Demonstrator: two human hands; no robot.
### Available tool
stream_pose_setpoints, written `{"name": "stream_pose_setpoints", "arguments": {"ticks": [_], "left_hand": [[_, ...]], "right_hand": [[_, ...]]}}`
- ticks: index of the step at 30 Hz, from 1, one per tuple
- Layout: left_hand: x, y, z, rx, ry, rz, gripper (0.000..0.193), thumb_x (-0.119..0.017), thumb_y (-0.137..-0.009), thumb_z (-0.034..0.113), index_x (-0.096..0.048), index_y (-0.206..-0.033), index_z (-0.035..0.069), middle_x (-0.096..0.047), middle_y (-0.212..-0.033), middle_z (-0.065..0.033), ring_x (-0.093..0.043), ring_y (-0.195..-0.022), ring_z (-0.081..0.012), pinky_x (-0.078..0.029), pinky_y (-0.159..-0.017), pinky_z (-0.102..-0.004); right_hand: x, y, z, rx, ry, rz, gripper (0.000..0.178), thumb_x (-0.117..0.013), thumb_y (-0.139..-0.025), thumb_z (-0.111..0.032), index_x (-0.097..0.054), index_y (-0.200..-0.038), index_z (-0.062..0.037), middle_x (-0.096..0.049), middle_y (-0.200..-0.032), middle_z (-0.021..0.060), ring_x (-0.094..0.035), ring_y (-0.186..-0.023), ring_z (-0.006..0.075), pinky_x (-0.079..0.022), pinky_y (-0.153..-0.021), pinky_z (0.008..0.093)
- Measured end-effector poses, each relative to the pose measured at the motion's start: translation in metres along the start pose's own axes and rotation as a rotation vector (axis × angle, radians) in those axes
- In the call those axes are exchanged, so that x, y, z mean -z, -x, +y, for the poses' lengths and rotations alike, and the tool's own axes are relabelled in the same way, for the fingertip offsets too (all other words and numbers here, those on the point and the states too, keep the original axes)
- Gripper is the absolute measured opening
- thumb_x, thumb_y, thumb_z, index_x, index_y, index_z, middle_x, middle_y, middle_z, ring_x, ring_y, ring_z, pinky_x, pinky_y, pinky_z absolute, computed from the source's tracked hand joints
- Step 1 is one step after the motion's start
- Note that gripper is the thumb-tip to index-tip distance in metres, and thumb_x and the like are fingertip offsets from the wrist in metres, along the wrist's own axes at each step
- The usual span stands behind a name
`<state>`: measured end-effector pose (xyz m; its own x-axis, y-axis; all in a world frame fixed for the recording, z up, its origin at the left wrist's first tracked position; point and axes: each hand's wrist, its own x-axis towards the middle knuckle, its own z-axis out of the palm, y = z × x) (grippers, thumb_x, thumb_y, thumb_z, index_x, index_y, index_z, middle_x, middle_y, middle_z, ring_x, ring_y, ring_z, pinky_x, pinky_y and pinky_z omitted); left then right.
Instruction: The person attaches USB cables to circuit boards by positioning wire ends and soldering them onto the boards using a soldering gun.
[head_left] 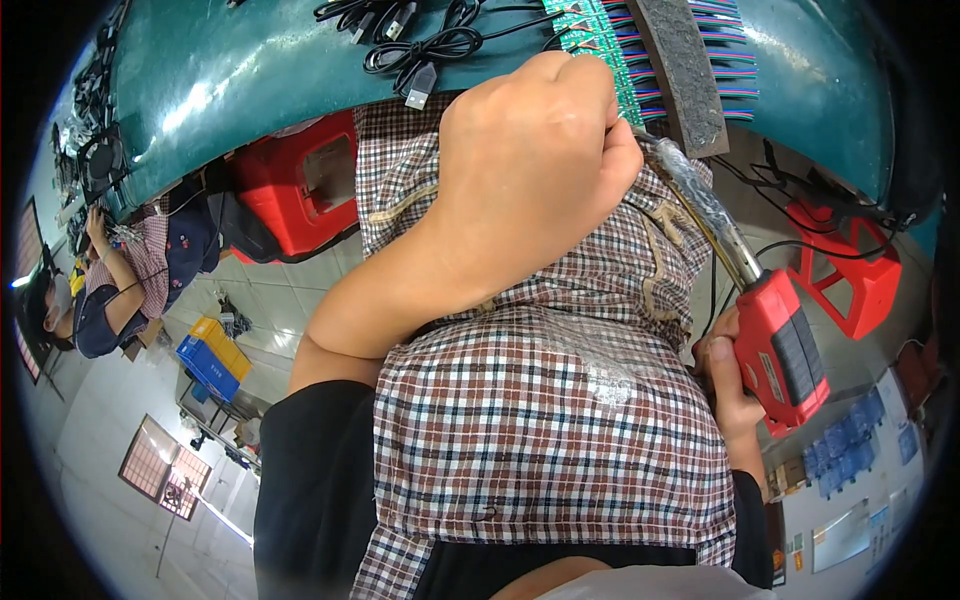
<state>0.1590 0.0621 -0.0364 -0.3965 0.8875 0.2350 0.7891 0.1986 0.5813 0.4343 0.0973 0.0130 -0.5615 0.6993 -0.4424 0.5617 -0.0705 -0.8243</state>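
My left hand (545, 130) is closed in a pinch, knuckles up, at the table's near edge. Its fingertips are by the green circuit board strip (620, 65); what they pinch is hidden behind the hand. In my right hand (735, 390), low on the right, is a red soldering gun (775, 345) with a dark grip. Its metal barrel, partly wrapped in something shiny, slants up and left, so the tip comes close to the left fingertips and the board. Rows of thin coloured wires (738, 75) run out from the board's right side, under a dark weight bar (685, 75).
Bundled black USB cables (425, 50) lie on the green table (240, 70) left of the board. Red stools (300, 190) stand below the table on both sides. A co-worker (110, 280) sits at the far left. Black cords (800, 185) hang at the right.
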Motion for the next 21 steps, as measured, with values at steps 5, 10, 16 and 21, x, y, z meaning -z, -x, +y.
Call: {"name": "stream_pose_setpoints", "arguments": {"ticks": [5, 10, 16, 21], "left_hand": [[0.000, 0.000, 0.001, 0.005, -0.008, -0.002, 0.018, -0.075, -0.071, 0.007, -0.057, -0.071, 0.007, -0.058, -0.066, -0.0028, -0.058, -0.056, -0.0173, -0.046, -0.050, -0.0294], [0.001, 0.000, 0.002, 0.010, -0.010, -0.005, 0.018, -0.075, -0.071, 0.007, -0.057, -0.071, 0.007, -0.059, -0.067, -0.0032, -0.058, -0.057, -0.0177, -0.047, -0.050, -0.0298], [0.001, 0.001, 0.001, 0.009, -0.001, -0.009, 0.018, -0.075, -0.071, 0.007, -0.057, -0.072, 0.007, -0.060, -0.068, -0.0035, -0.059, -0.058, -0.0180, -0.048, -0.051, -0.0299], [0.003, 0.001, 0.002, 0.029, 0.026, -0.027, 0.018, -0.075, -0.071, 0.007, -0.058, -0.072, 0.007, -0.060, -0.068, -0.0038, -0.060, -0.058, -0.0181, -0.048, -0.052, -0.0297]], "right_hand": [[-0.003, -0.003, -0.007, 0.052, -0.163, 0.037, 0.010, -0.055, -0.090, -0.003, -0.048, -0.097, -0.0009, -0.047, -0.080, 0.0069, -0.043, -0.057, 0.0121, -0.037, -0.051, 0.0266], [-0.005, -0.010, -0.004, 0.148, -0.237, 0.080, 0.012, -0.055, -0.090, -0.004, -0.047, -0.098, -0.0004, -0.045, -0.078, 0.0063, -0.037, -0.048, 0.0087, -0.036, -0.047, 0.0253], [-0.012, -0.022, -0.011, 0.169, -0.313, 0.295, 0.011, -0.053, -0.092, -0.008, -0.048, -0.098, -0.0001, -0.044, -0.075, 0.0059, -0.032, -0.045, 0.0064, -0.036, -0.047, 0.0244], [-0.007, -0.034, -0.015, 0.212, -0.362, 0.350, 0.011, -0.052, -0.091, -0.006, -0.049, -0.098, 0.0016, -0.045, -0.075, 0.0054, -0.032, -0.045, 0.0064, -0.036, -0.047, 0.0244]]}}
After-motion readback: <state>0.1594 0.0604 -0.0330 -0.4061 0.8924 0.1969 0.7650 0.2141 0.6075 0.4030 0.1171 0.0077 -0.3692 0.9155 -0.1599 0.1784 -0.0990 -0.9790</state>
